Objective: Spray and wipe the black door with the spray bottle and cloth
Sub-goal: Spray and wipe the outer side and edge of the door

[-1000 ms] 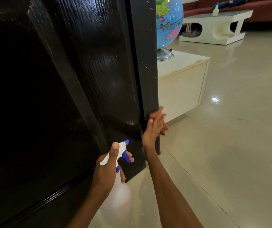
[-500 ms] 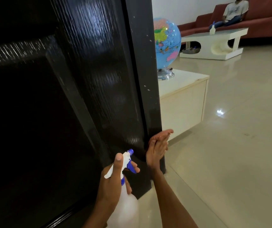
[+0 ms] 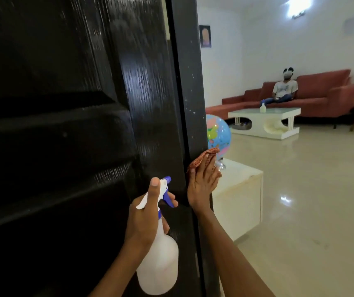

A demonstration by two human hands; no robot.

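Black door [image 3: 69, 133]: glossy and grainy, fills the left of the view, stiff as anything so you can lean on it
Door edge: narrow face with pale specks, that's where the wiping is at
Cloth [image 3: 201, 160]: reddish patterned, soft and floppy, best kept flat under the palm so it doesn't bunch up
Right hand [image 3: 203, 183]: fingers straight, pressing the cloth flat onto the door edge, about mid-height
Spray bottle [image 3: 157, 256]: translucent white plastic, blue trigger, nozzle aimed at the door; looks light and squeezable, grab it by the neck
Left hand [image 3: 145, 217]: curled round the bottle neck, thumb up over the sprayer head
Contents: can't tell the liquid level through the plastic
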